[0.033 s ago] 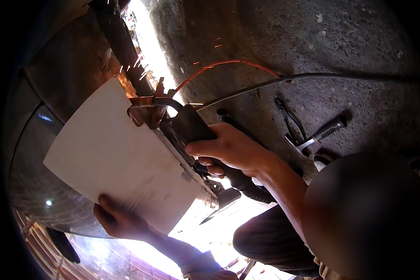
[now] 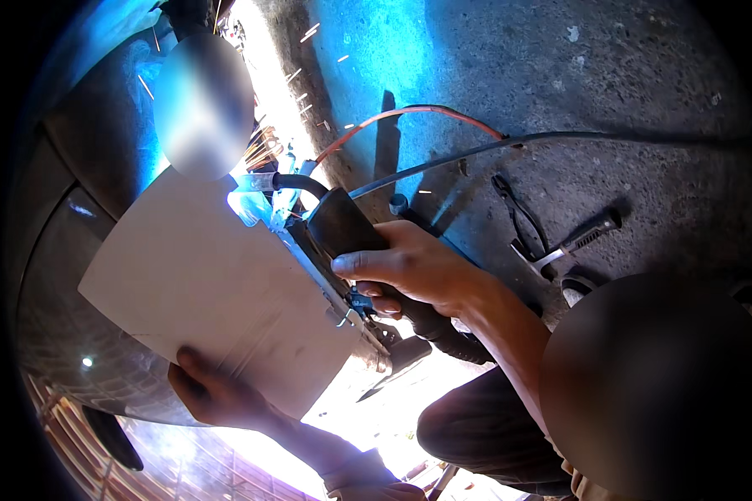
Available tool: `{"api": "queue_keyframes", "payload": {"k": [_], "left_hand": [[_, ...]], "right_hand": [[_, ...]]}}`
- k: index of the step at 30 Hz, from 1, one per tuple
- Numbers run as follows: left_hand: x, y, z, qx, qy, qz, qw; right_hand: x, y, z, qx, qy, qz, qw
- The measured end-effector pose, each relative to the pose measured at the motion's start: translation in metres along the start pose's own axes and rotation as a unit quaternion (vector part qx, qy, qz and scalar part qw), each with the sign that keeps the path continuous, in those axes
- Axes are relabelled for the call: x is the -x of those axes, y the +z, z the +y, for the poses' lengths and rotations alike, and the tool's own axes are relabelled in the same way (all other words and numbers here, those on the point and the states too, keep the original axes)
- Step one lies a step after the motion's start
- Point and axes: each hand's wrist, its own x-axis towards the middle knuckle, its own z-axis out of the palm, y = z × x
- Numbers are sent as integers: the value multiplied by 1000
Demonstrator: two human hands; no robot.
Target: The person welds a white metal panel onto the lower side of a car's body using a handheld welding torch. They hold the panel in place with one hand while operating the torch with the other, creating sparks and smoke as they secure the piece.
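Note:
My right hand (image 2: 418, 267) is wrapped round the black handle of a welding torch (image 2: 347, 225), thumb along its side. The torch's curved neck and nozzle point left, past the upper right edge of a pale flat sheet (image 2: 217, 284). My left hand (image 2: 217, 392) grips this sheet at its lower edge, thumb on the near face and other fingers hidden behind. Bright blue light and sparks come from beyond the nozzle; a blurred patch hides part of that place. The sheet stands in front of a dark glossy vehicle body (image 2: 54, 275) and its metal edge.
An orange-red cable (image 2: 426, 108) arcs over the concrete floor (image 2: 643, 67) beside a black cable (image 2: 560, 134). Pliers (image 2: 518, 213) and a hammer (image 2: 589, 234) lie to the right. My bent knee (image 2: 485, 426) is below; a large blurred patch covers the lower right.
An orange glow at the nozzle has given way to intense blue-white light, which now falls on the floor and vehicle body. Both hands, torch and sheet keep nearly the same places.

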Motion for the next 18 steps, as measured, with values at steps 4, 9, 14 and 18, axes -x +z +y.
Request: {"api": "queue_keyframes", "payload": {"k": [4, 9, 14, 18], "left_hand": [[-2, -2, -4, -1, 18, -12, 1000], [-3, -6, -1, 8, -7, 14, 1000], [-4, -7, -3, 34, -24, 42, 998], [-5, -7, -3, 47, -35, 41, 997]], "right_hand": [[1, 0, 1, -8, -9, -2, 1000], [3, -1, 1, -14, -4, 3, 1000], [2, -1, 2, -8, -3, 1, 1000], [2, 0, 0, 0, -11, -3, 1000]]}}
